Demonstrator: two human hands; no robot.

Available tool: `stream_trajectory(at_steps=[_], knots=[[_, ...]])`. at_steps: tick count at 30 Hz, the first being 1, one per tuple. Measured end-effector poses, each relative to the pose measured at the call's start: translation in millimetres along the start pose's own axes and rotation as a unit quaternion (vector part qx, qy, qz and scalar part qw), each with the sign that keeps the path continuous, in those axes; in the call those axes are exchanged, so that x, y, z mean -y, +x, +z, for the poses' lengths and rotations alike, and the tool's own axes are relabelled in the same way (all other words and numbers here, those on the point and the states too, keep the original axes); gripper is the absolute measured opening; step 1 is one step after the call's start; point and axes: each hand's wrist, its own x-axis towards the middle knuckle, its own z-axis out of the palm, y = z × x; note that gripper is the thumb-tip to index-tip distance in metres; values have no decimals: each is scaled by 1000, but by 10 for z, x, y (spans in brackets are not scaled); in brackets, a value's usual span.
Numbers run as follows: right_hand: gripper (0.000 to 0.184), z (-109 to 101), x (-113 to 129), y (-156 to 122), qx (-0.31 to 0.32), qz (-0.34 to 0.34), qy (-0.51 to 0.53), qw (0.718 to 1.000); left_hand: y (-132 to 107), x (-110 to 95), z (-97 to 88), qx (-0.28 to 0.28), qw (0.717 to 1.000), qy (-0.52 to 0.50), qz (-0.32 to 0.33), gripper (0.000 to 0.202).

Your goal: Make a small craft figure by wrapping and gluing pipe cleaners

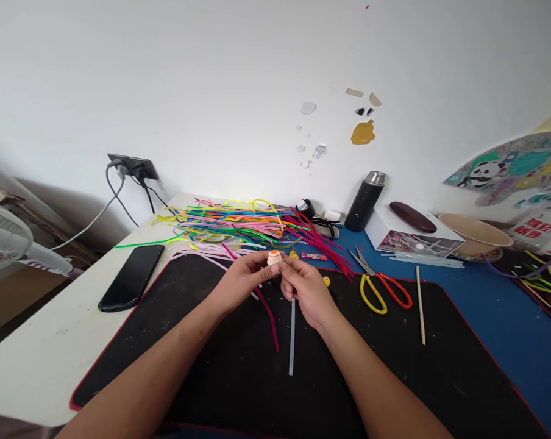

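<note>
My left hand (243, 281) and my right hand (305, 289) meet over the black mat (239, 372). Both pinch a small cream and orange fuzzy piece (274, 258) between their fingertips. A dark pink pipe cleaner (270, 323) runs from under my hands toward me across the mat. Beside it lies a clear glue stick (292, 338), partly hidden under my right hand. Just beyond my hands spreads a pile of coloured pipe cleaners (239, 225).
A black phone (131, 277) lies on the white table at the left. Red and yellow scissors (380, 289) and a thin wooden stick (420, 305) rest to the right. Farther back stand a black flask (364, 201), a white box (410, 235) and a bowl (474, 235). A fan (10, 244) sits far left.
</note>
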Motion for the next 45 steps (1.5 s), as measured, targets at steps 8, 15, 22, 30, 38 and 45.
stream_trajectory(at_steps=[8, 15, 22, 30, 38, 45], knots=[[48, 4, 7, -8, 5, 0, -23, 1000, 8, 9, 0, -18, 1000, 6, -2, 50], [49, 9, 0, -6, 0, 2, -23, 1000, 13, 18, -18, -26, 1000, -7, -9, 47], [43, -6, 4, -7, -8, 3, 9, 1000, 19, 32, -3, -13, 997, -71, -26, 51], [43, -4, 4, 8, -7, 2, 25, 1000, 26, 46, -12, -12, 992, -122, -33, 46], [42, -1, 10, -2, -11, 3, 20, 1000, 27, 42, -23, -11, 992, -118, -39, 42], [43, -2, 4, -4, -7, 5, 20, 1000, 14, 31, -26, -2, 995, -93, -28, 43]])
